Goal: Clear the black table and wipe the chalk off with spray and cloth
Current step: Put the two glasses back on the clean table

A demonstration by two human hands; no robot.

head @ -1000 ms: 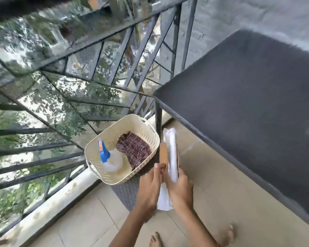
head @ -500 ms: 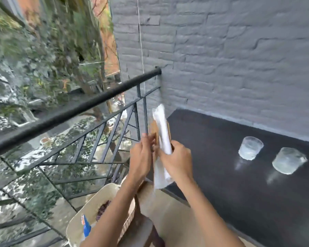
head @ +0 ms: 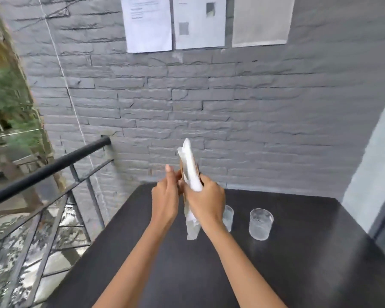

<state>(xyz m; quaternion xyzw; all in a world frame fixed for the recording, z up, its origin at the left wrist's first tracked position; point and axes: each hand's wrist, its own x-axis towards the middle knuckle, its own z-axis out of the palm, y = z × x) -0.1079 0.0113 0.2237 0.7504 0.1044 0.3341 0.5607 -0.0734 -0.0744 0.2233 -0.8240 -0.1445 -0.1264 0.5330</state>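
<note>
White soft bundle [head: 189,167] with a thin brown flat piece, held up over the black table [head: 298,267].
Long way up and down, top end leaning a little left, bottom end low over the table. Gripped round the middle by the right hand [head: 206,202], pinched at the brown edge by the left hand [head: 165,202]. Two clear glasses [head: 261,224] standing just to the right.

Three paper sheets [head: 199,21] hang side by side on the grey brick wall [head: 231,112], a thin white cord [head: 71,103] runs down it, and a black railing [head: 53,167] meets it at left.
</note>
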